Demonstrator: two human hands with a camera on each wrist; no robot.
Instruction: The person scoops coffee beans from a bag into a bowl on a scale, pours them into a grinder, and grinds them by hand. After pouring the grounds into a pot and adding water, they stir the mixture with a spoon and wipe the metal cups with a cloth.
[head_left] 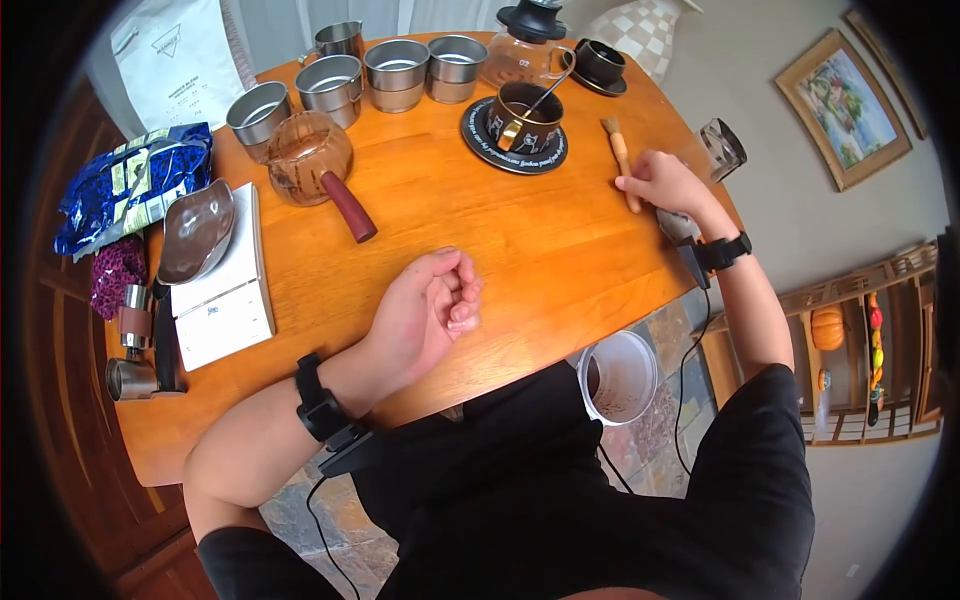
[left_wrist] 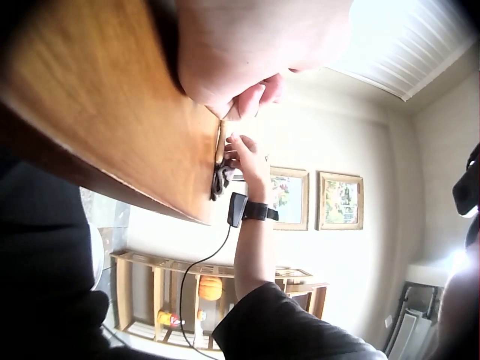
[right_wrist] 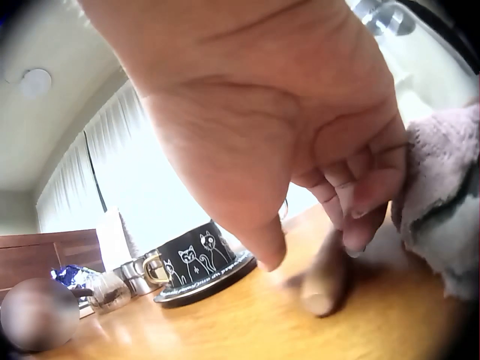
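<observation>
My right hand [head_left: 668,185] hovers at the table's right side, over the handle of a wooden brush [head_left: 620,150]. In the right wrist view the thumb and fingers of this hand [right_wrist: 277,142] stand apart, with the handle's rounded end [right_wrist: 321,291] below and between them; contact cannot be made out. A grey cloth [right_wrist: 442,195] lies beside the fingers. My left hand [head_left: 425,315] rests near the table's front edge, its fingers loosely curled around nothing.
A black cup [head_left: 530,130] on a saucer stands centre back, with metal cups [head_left: 397,75] and a glass pot [head_left: 310,160] with a red handle leftward. A white pad [head_left: 225,320], dark tray [head_left: 197,230] and blue bag [head_left: 135,185] lie left. A bin [head_left: 620,375] stands below the edge.
</observation>
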